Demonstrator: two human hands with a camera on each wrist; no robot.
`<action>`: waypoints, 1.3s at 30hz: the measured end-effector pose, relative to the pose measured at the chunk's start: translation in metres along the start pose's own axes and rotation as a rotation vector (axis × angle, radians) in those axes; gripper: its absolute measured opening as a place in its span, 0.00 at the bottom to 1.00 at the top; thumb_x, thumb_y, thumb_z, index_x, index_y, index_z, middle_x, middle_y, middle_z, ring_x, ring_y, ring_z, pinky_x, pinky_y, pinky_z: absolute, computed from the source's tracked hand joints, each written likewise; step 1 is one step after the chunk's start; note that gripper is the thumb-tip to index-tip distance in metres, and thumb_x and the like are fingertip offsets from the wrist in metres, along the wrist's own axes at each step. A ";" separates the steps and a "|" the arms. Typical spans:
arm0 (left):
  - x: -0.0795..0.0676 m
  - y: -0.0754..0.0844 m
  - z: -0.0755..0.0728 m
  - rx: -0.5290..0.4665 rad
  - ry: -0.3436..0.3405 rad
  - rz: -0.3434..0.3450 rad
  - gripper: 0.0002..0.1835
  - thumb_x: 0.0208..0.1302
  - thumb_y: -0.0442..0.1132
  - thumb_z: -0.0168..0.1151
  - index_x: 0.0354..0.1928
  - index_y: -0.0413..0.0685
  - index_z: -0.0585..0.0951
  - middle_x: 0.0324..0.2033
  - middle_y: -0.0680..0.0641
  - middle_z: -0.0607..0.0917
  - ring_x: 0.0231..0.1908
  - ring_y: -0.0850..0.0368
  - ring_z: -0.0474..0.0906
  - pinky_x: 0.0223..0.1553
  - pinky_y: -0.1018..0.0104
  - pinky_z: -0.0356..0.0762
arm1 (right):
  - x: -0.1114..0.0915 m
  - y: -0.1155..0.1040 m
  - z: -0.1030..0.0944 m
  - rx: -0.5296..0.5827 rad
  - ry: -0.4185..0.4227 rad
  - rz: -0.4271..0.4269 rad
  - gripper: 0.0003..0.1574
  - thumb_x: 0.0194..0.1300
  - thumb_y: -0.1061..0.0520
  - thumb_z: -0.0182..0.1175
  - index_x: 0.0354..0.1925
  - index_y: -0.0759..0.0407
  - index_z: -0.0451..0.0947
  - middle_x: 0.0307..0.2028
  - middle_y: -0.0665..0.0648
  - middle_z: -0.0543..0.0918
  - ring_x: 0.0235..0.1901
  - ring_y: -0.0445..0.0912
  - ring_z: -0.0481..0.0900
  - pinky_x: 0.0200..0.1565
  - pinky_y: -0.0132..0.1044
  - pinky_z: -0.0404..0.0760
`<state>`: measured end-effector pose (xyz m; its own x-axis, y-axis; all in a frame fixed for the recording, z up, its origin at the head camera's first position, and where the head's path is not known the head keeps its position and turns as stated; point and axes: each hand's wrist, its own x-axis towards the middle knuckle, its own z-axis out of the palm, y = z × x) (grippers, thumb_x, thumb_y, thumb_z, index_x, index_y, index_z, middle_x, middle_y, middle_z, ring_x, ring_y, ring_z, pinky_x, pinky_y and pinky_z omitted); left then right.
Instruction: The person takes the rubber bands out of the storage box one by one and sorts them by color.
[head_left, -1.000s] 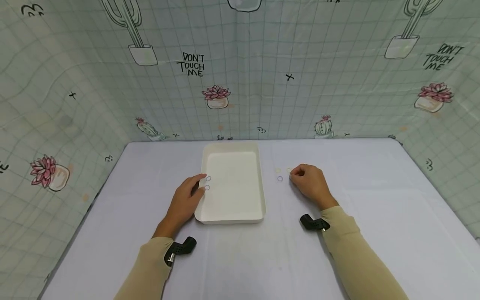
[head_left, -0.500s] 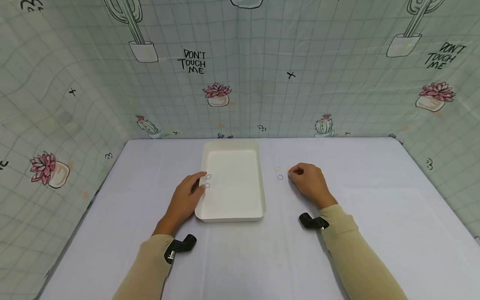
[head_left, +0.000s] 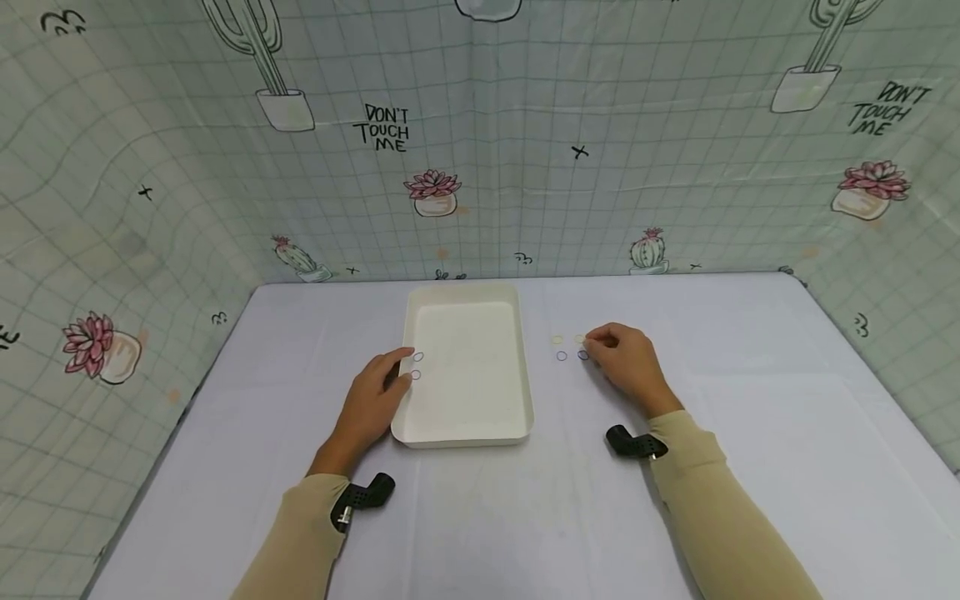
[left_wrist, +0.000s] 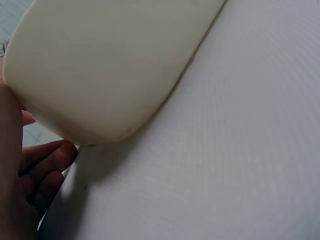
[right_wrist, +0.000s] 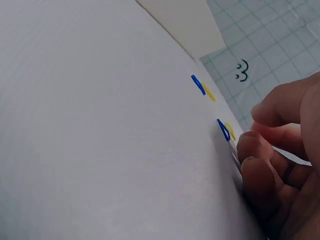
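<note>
My left hand (head_left: 367, 404) rests at the left edge of a white tray (head_left: 468, 442), its index finger and thumb spread apart and touching the rim. Just inside the tray by those fingertips are two small, thin dark rings, an upper ring (head_left: 418, 357) and a lower ring (head_left: 416, 375). Right of the tray, two yellow rings (head_left: 557, 340) and two blue rings (head_left: 562, 356) lie flat on the table. Beside the right-hand pair is my right hand (head_left: 626, 362), fingers curled and thumb close to the index finger. Nothing shows between its fingertips in the right wrist view.
A white cloth covers the table (head_left: 480, 517). Behind and to the sides hangs a grid-patterned curtain (head_left: 525, 192) with cactus drawings. Each wrist wears a black camera mount, such as the right mount (head_left: 636, 443).
My right hand has drawn slightly to the right, so the right-hand blue and yellow rings now show beside its fingertips. The left hand and tray stay in place.
</note>
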<state>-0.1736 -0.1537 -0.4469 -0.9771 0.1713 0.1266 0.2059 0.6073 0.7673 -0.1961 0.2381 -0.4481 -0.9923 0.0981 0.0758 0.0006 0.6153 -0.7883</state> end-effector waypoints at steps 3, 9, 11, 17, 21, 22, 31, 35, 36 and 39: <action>0.001 0.002 -0.002 0.005 0.003 0.007 0.24 0.73 0.43 0.55 0.69 0.52 0.73 0.60 0.42 0.77 0.61 0.46 0.72 0.61 0.45 0.67 | 0.001 -0.002 -0.002 0.116 -0.039 0.047 0.18 0.71 0.49 0.60 0.46 0.62 0.82 0.33 0.60 0.83 0.30 0.49 0.78 0.29 0.37 0.80; -0.003 0.001 -0.001 0.014 -0.003 -0.004 0.24 0.73 0.43 0.55 0.70 0.52 0.73 0.60 0.41 0.76 0.60 0.45 0.72 0.61 0.43 0.67 | 0.004 -0.022 0.001 0.260 -0.096 0.093 0.22 0.69 0.45 0.63 0.46 0.64 0.83 0.35 0.60 0.83 0.31 0.48 0.79 0.29 0.36 0.78; -0.004 0.000 -0.001 0.018 0.003 -0.002 0.24 0.73 0.43 0.55 0.70 0.52 0.73 0.59 0.41 0.77 0.59 0.45 0.73 0.60 0.44 0.68 | 0.006 -0.033 0.006 0.283 -0.129 0.078 0.22 0.69 0.46 0.63 0.47 0.64 0.83 0.36 0.60 0.83 0.32 0.49 0.79 0.30 0.36 0.77; -0.005 -0.004 0.000 0.037 0.014 0.002 0.24 0.72 0.42 0.56 0.69 0.54 0.74 0.58 0.42 0.78 0.58 0.47 0.74 0.59 0.45 0.69 | 0.007 -0.062 0.026 0.339 -0.252 0.057 0.19 0.70 0.50 0.62 0.49 0.65 0.82 0.35 0.60 0.83 0.34 0.51 0.79 0.32 0.39 0.77; -0.002 -0.004 -0.002 0.029 0.020 0.018 0.24 0.73 0.42 0.56 0.69 0.53 0.74 0.59 0.41 0.78 0.59 0.46 0.73 0.60 0.44 0.68 | 0.009 -0.078 0.039 0.379 -0.275 0.034 0.19 0.69 0.51 0.64 0.48 0.65 0.83 0.35 0.58 0.82 0.34 0.51 0.79 0.32 0.39 0.77; -0.001 -0.004 -0.003 0.029 0.020 0.022 0.24 0.73 0.42 0.56 0.69 0.53 0.74 0.59 0.41 0.78 0.59 0.46 0.73 0.59 0.44 0.68 | 0.009 -0.082 0.042 0.395 -0.281 0.027 0.20 0.68 0.50 0.64 0.48 0.66 0.83 0.35 0.59 0.82 0.34 0.51 0.78 0.32 0.39 0.77; 0.000 -0.003 -0.001 0.024 0.019 0.015 0.24 0.73 0.42 0.57 0.69 0.54 0.75 0.58 0.43 0.78 0.58 0.47 0.74 0.59 0.46 0.69 | 0.015 -0.111 0.062 0.465 -0.365 -0.039 0.22 0.68 0.48 0.65 0.48 0.65 0.82 0.36 0.59 0.82 0.36 0.52 0.79 0.36 0.41 0.80; -0.001 -0.002 0.002 0.019 0.021 0.018 0.24 0.72 0.43 0.57 0.69 0.54 0.75 0.58 0.43 0.78 0.58 0.47 0.74 0.60 0.46 0.69 | 0.019 -0.117 0.066 0.409 -0.423 -0.042 0.20 0.68 0.49 0.64 0.48 0.65 0.82 0.36 0.58 0.83 0.36 0.52 0.79 0.38 0.41 0.80; -0.001 -0.002 0.002 0.019 0.027 0.017 0.24 0.72 0.42 0.57 0.68 0.54 0.75 0.57 0.43 0.78 0.58 0.47 0.74 0.60 0.46 0.69 | 0.020 -0.119 0.067 0.388 -0.446 -0.048 0.20 0.68 0.49 0.63 0.48 0.65 0.82 0.37 0.58 0.83 0.37 0.52 0.80 0.39 0.42 0.80; 0.000 -0.003 0.005 0.016 0.041 0.020 0.23 0.72 0.42 0.57 0.68 0.55 0.76 0.57 0.43 0.79 0.57 0.48 0.74 0.59 0.46 0.69 | 0.024 -0.122 0.070 0.329 -0.504 -0.067 0.21 0.69 0.49 0.63 0.49 0.65 0.82 0.37 0.58 0.83 0.38 0.52 0.80 0.41 0.42 0.81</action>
<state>-0.1738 -0.1513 -0.4527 -0.9740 0.1522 0.1680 0.2264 0.6161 0.7544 -0.2282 0.1107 -0.3931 -0.9254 -0.3646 -0.1035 -0.0223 0.3250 -0.9454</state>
